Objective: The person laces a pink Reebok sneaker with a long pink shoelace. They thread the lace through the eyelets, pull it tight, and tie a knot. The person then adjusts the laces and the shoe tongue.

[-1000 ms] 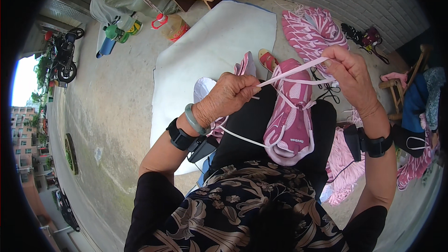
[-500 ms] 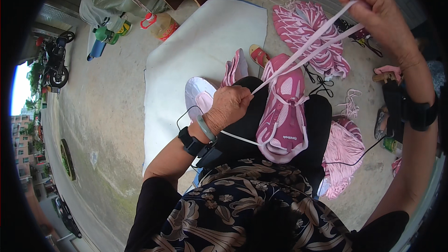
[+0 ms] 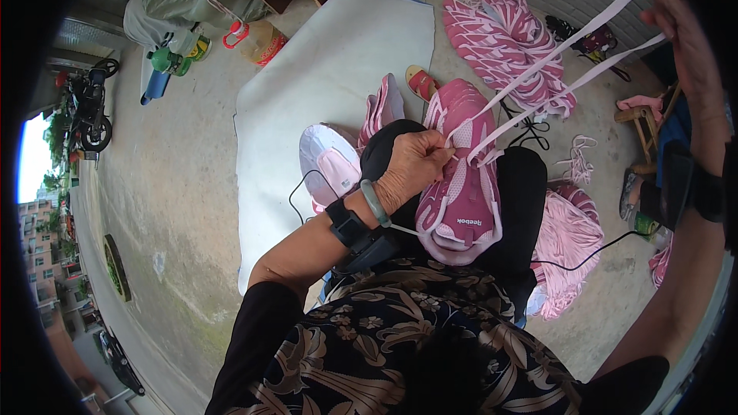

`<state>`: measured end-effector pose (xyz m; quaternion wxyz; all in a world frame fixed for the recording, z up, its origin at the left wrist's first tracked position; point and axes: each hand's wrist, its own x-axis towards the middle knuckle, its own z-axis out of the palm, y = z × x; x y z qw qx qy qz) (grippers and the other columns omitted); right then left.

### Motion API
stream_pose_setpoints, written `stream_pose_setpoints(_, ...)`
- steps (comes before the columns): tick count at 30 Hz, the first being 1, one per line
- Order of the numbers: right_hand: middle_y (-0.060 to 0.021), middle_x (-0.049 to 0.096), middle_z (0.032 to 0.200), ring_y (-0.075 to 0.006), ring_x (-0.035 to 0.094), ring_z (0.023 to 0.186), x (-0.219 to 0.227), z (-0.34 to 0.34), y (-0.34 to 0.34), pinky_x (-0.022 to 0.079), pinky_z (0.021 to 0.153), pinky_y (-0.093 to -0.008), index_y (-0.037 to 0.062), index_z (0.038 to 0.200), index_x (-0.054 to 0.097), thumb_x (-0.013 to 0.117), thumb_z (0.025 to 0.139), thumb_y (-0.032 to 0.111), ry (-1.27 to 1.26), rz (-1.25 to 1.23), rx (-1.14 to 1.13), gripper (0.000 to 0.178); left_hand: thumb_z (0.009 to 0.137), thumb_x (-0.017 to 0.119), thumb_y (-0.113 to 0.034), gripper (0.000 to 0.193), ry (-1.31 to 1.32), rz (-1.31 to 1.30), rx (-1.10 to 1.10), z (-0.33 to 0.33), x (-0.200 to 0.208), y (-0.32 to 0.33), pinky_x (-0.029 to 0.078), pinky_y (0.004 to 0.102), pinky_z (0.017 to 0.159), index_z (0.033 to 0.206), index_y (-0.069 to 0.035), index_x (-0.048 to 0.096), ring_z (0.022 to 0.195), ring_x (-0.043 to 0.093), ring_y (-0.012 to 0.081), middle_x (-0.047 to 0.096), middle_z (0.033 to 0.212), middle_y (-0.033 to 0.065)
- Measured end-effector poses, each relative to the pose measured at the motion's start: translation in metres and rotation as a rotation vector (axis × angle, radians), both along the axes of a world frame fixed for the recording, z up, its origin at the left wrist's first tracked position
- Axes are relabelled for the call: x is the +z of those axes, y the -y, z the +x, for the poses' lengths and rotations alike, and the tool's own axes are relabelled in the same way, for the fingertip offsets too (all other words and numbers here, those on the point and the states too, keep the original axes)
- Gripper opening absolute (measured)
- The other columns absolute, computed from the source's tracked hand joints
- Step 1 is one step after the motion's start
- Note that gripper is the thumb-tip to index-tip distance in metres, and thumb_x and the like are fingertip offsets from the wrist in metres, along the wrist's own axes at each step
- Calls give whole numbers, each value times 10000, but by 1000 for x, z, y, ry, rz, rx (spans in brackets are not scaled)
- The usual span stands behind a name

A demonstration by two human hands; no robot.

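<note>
A pink shoe upper point(image 3: 461, 200) with white trim lies across my lap, its rounded toe toward me. My left hand point(image 3: 417, 165) is closed in a pinch at its lacing holes, at the base of the pale pink shoelace point(image 3: 550, 58). From there two strands of the lace run taut up to the right. At the upper right my right hand point(image 3: 686, 50) holds their far end, the lace passing around its fingers. Part of that hand lies in the dark rim of the picture, and the pinching fingertips of my left hand partly cover the lace.
A white sheet point(image 3: 307, 69) covers the ground ahead, with more shoe uppers point(image 3: 329, 155) on it. Bundles of pink uppers point(image 3: 503, 50) lie at the far right and beside my right knee point(image 3: 565, 250). Loose laces point(image 3: 578, 160), a sandal point(image 3: 421, 82) and bottles point(image 3: 260, 41) are around. A thin black cable point(image 3: 596, 257) crosses at right.
My right hand has drawn the lace farther up and to the right, its strands now wider apart. My left hand has moved right, onto the shoe's lacing holes.
</note>
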<state>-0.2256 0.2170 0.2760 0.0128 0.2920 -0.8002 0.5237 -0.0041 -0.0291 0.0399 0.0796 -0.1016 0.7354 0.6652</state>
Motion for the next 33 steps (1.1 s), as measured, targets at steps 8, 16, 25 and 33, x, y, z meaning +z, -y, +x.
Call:
stream_pose_setpoints(8,102,493,701,2,350,517,-68,0,-30,402,630,-212,110,968,618,581,813,236,211,135,-270,204,895,522,-71,87,35,23,-50,-10,-4,-2,396,188,412,850,-5,558,471,488,36,525,626,-16)
stream_pose_setpoints(16,-29,565,767,-120,495,651,-179,-12,-80,412,597,-267,62,968,588,573,708,78,271,498,-347,262,721,567,-6,122,-592,-833,-270,-20,2,-12,476,380,532,838,20,545,578,598,312,582,635,163)
stream_pose_setpoints(25,-122,551,983,-282,521,967,-201,129,16,404,865,-333,18,916,557,533,643,-82,-97,83,-109,292,740,670,-136,221,-420,-689,-170,-18,0,-13,473,383,565,812,6,518,604,584,342,575,662,156)
stream_pose_setpoints(33,-108,521,986,-314,471,1019,-212,180,61,384,864,-396,41,886,535,598,608,-45,-149,106,-174,297,734,700,-283,508,-584,-820,-325,0,22,-4,500,368,675,1100,10,505,798,610,313,601,894,161)
